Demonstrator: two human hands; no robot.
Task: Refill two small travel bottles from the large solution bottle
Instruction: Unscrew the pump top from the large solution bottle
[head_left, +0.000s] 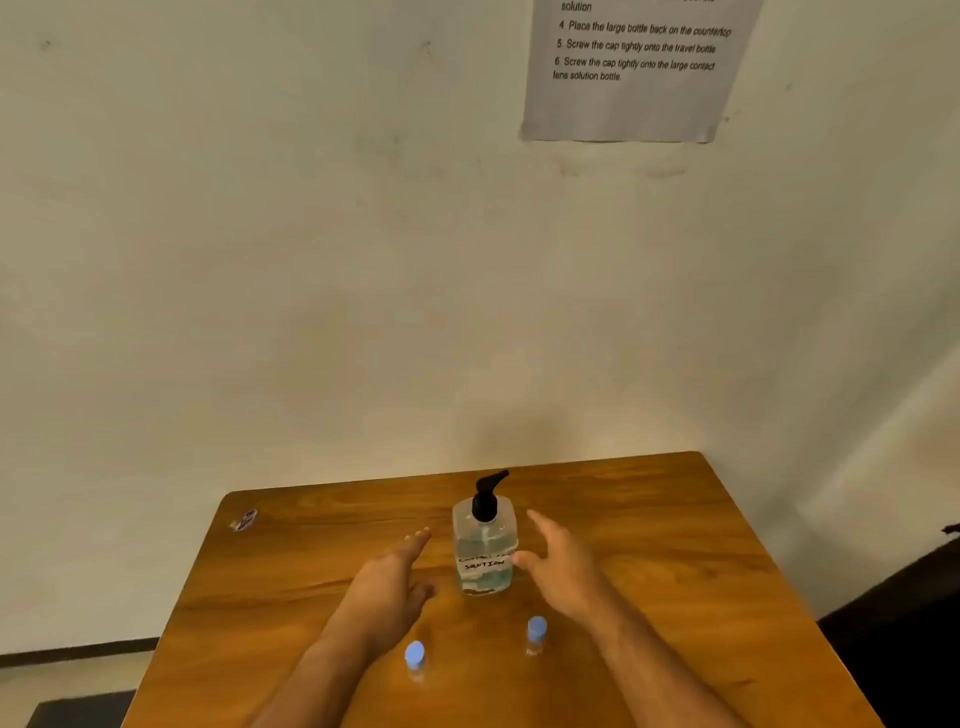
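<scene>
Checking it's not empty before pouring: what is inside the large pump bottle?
Clear liquid shows through the large bottle, roughly up to its shoulder. The handwritten label hides part of the middle, so the exact level is uncertain.

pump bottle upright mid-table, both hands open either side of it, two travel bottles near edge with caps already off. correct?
Not quite: the caps are not off. In the head view both travel bottles, the left one and the right one, have their blue caps on. The rest holds: the pump bottle stands upright mid-table, with the left hand and right hand open on either side of it.
</scene>
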